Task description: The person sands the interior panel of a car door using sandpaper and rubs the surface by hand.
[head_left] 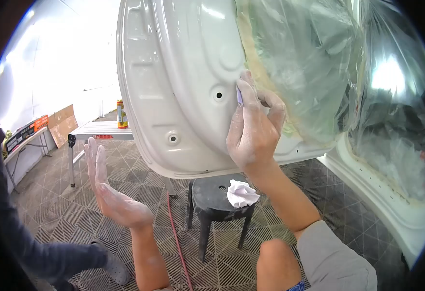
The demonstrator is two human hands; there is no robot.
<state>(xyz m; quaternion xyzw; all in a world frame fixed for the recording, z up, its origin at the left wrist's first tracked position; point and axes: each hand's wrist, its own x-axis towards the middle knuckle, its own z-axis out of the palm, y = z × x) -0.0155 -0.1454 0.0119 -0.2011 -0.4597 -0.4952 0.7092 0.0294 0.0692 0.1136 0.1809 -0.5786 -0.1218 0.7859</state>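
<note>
A white car door panel [193, 87] fills the upper middle, with green-tinted plastic film [309, 63] and masking tape over its right part. My right hand [256, 126], dusted white, presses a small purplish pad [239, 96] against the panel beside the tape edge. Most of the pad is hidden by the fingers. My left hand [115, 199], also dusty, is raised at the lower left of the door with its fingers stretched up and nothing in it; it does not touch the panel.
Below the door stands a black stool [210, 194] with a crumpled white cloth [242, 194]. A can [121, 114] is on a metal bench [96, 128]. A red hose [176, 233] crosses the patterned floor. Another person's leg [52, 257] is at lower left.
</note>
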